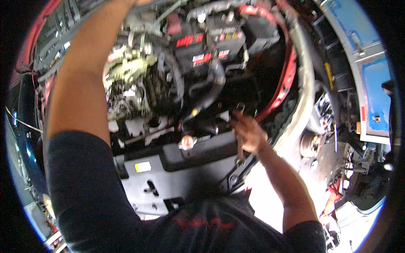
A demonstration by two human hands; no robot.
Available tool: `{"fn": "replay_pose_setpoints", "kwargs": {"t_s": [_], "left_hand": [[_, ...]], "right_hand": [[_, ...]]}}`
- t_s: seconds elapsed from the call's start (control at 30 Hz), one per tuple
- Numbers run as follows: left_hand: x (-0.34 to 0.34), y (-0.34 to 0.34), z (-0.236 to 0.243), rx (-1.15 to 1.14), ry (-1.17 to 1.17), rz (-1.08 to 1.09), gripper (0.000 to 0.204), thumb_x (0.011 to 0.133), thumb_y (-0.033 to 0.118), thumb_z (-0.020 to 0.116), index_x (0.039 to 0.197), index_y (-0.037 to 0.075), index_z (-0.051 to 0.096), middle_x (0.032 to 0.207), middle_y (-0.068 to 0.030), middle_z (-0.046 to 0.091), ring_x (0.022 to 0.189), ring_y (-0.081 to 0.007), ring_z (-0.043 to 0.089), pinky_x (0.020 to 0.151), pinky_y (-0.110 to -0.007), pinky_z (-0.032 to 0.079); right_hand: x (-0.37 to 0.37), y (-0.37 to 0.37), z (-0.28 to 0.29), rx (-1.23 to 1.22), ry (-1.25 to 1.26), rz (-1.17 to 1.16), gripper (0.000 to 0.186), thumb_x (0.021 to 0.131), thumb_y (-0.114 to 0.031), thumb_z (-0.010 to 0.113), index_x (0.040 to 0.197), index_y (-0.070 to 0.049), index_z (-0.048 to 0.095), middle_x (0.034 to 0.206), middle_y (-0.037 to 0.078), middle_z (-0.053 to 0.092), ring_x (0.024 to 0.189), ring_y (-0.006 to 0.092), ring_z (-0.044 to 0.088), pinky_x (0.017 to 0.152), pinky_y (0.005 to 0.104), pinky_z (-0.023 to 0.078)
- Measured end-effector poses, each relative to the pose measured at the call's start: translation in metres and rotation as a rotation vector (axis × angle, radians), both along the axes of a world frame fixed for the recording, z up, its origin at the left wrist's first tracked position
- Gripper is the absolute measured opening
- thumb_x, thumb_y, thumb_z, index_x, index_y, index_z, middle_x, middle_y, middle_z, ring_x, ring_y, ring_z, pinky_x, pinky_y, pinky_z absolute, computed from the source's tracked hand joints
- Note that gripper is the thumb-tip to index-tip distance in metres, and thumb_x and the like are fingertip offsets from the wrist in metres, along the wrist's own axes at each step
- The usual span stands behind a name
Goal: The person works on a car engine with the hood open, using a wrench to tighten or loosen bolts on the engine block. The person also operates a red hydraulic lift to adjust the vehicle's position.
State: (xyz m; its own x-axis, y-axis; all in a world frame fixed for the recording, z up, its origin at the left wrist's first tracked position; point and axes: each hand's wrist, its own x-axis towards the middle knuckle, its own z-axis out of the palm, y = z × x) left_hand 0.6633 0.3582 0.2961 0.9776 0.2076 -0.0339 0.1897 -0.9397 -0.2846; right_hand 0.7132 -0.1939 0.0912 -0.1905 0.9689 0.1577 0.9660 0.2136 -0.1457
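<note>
My left arm reaches up across the left side to my left hand (136, 2), which is cut off at the top edge, so its fingers are unclear. My right hand (251, 134) is over the right part of an open engine bay, holding a metal wrench (240, 159) that lies roughly lengthwise under its bent fingers. Left of that hand sit a radiator cap (187, 142) and a black top panel (194, 152) with a yellow label. Above them are a dark curved hose (211, 90), a black battery (206, 44) with red markings and the engine (126, 95).
A red body rail (287, 76) curves along the bay's right side, beside a pale fender edge (306, 88) and exposed metal parts. A blue and silver surface (375, 99) stands at the far right. Dark bodywork (29, 139) runs down the far left.
</note>
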Motion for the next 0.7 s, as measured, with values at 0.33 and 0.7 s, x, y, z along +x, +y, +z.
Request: {"fn": "replay_pose_setpoints", "kwargs": {"t_s": [0.33, 0.7], "left_hand": [[-0.017, -0.007, -0.013, -0.108, -0.138, -0.082, 0.013, 0.082, 0.012, 0.056, 0.092, 0.009, 0.065, 0.089, -0.0122, 0.064, 0.080, -0.0261, 0.061, 0.074, -0.037, 0.050], [-0.026, -0.009, -0.025, -1.444, -1.397, -0.175, 0.011, 0.090, 0.004, 0.057, 0.099, 0.008, 0.054, 0.084, -0.0047, 0.058, 0.082, -0.0200, 0.060, 0.081, -0.035, 0.051]], "right_hand": [[-0.004, 0.010, -0.014, 0.048, 0.305, -0.163, 0.032, 0.081, -0.007, 0.061, 0.113, -0.004, 0.057, 0.129, 0.019, 0.050, 0.104, 0.0347, 0.056, 0.088, 0.0408, 0.047], [-0.007, 0.006, -0.013, 0.036, 0.310, -0.178, 0.033, 0.081, -0.006, 0.061, 0.113, -0.004, 0.056, 0.130, 0.019, 0.049, 0.106, 0.0362, 0.055, 0.091, 0.0423, 0.046]]}}
